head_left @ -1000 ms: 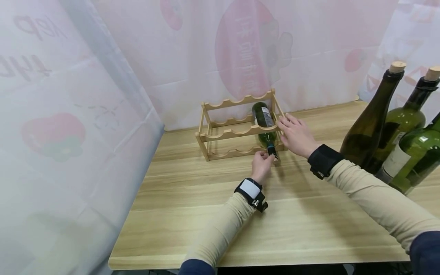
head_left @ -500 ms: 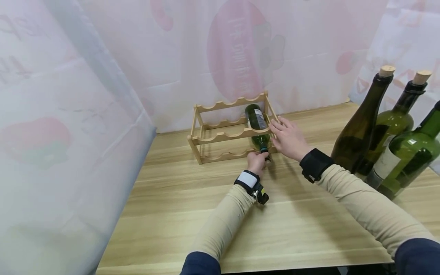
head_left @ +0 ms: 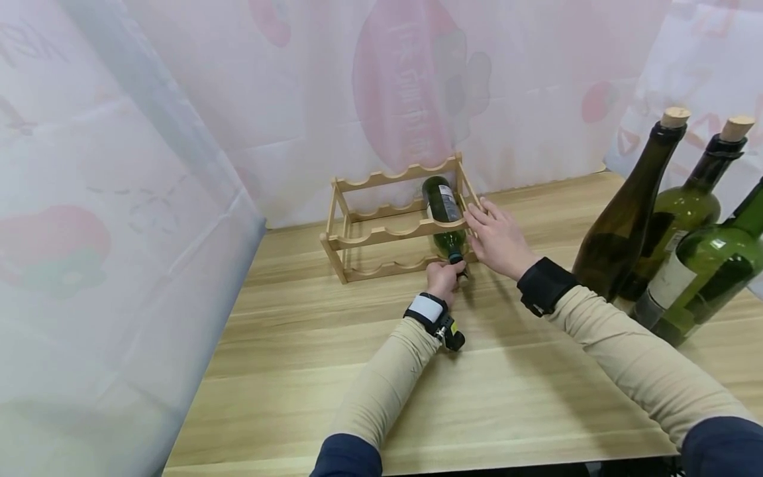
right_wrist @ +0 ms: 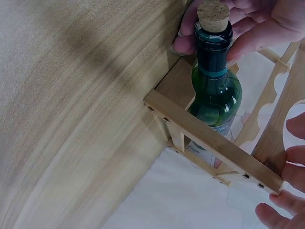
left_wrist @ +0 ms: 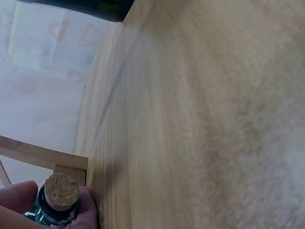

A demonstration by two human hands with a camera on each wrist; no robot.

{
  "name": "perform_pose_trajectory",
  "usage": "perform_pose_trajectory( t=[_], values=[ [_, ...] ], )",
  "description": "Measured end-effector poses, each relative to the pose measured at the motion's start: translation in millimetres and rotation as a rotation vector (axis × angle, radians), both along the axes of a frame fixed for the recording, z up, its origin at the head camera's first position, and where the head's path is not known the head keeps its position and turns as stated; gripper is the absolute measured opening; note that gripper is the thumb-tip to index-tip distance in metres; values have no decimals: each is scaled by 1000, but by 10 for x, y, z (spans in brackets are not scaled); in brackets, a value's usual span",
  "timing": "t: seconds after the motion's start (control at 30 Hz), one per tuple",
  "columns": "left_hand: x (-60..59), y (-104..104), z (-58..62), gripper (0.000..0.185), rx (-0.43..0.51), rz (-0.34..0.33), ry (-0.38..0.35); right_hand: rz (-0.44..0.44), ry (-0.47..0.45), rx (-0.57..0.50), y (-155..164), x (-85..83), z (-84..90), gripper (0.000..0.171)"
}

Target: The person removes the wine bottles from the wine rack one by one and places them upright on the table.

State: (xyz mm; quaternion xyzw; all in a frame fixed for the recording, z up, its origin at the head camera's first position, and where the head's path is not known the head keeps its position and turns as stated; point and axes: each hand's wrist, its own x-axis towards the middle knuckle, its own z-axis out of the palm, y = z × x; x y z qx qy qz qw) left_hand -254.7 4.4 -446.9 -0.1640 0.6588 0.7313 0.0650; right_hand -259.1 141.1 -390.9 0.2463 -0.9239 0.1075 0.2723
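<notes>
A green wine bottle (head_left: 442, 201) lies in the lower tier of a small two-tier wooden wine rack (head_left: 383, 234), at its right end, neck toward me. My left hand (head_left: 443, 281) pinches the bottle's dark neck just behind the cork. In the left wrist view the cork (left_wrist: 62, 191) shows between thumb and fingers. My right hand (head_left: 502, 242) rests on the rack's upper right end, its fingers fairly straight. From the right wrist, the bottle neck (right_wrist: 212, 61) is seen in the left hand, while right fingertips (right_wrist: 296, 155) touch the rack's upper corner.
Three larger corked bottles stand on the right: a dark brown one (head_left: 620, 225), an olive one (head_left: 694, 205) and a green one (head_left: 703, 271) with a pale label. Printed cloth (head_left: 286, 99) hangs behind and left of the wooden table (head_left: 286, 371).
My left hand has taken a fuller hold on the bottle's neck, covering more of it. The right hand stays at the rack's end. The head view has shifted a little.
</notes>
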Motion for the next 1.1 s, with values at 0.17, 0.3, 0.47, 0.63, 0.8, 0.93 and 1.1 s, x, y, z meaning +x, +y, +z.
perform_pose_trajectory(
  t=[0.17,0.3,0.47,0.63,0.8,0.93,1.1],
  values=[
    [-28,-26,-3,34,45,-36,-22,0,7,-1,-2,8,15,47],
    [-86,-53,-29,20,141,-59,-43,4,18,-13,-8,15,41,48],
    [-106,-88,-76,16,239,-83,-23,-8,-9,1,-4,30,60,48],
    [-39,-108,-174,19,293,-78,12,-1,-38,-47,-5,96,-24,45],
    [107,-146,-217,20,301,-82,39,79,67,-400,-114,231,-211,21],
    [208,-162,-127,20,319,-114,69,86,-154,-660,-204,289,-211,15],
    [379,-169,-15,23,328,-138,115,-96,-586,-772,-234,210,-160,36]
  ],
)
